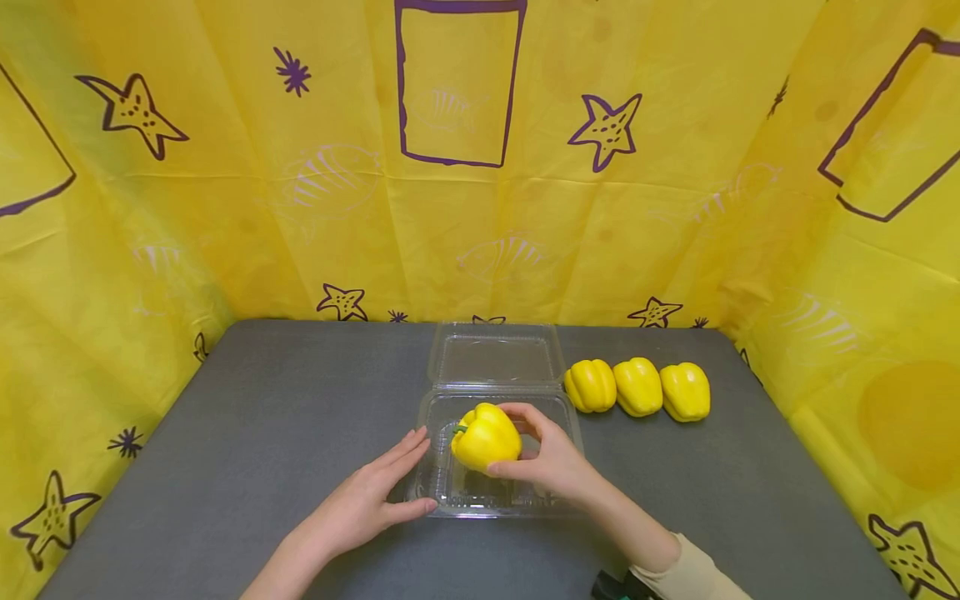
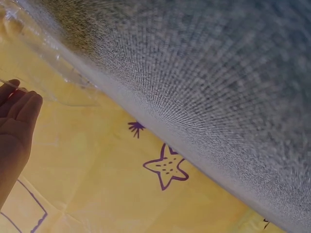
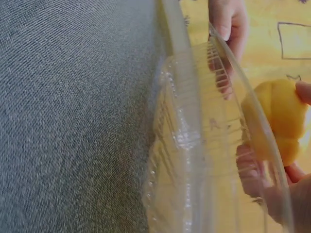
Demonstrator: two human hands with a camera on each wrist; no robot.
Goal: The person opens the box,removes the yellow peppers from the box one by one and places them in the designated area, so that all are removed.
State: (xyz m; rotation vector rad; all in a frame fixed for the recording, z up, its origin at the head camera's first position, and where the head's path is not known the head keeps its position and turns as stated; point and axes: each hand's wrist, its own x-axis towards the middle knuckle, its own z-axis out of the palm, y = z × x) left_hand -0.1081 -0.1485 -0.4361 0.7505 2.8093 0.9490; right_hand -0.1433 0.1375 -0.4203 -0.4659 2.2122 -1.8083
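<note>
My right hand grips a yellow bell pepper, thumb at the near side and fingers round the far side. The pepper lies sideways, its green stem toward the left, over the base of a clear plastic clamshell container. The container's hinged lid is folded back, away from me. Beside the left edge of the base, my left hand has its fingers extended, fingertips right at the rim. In the right wrist view the held pepper shows above and partly behind the container's clear wall.
Three more yellow bell peppers, a left one, a middle one and a right one, stand in a row right of the lid. A grey cloth covers the table. Yellow patterned curtains enclose the back and sides.
</note>
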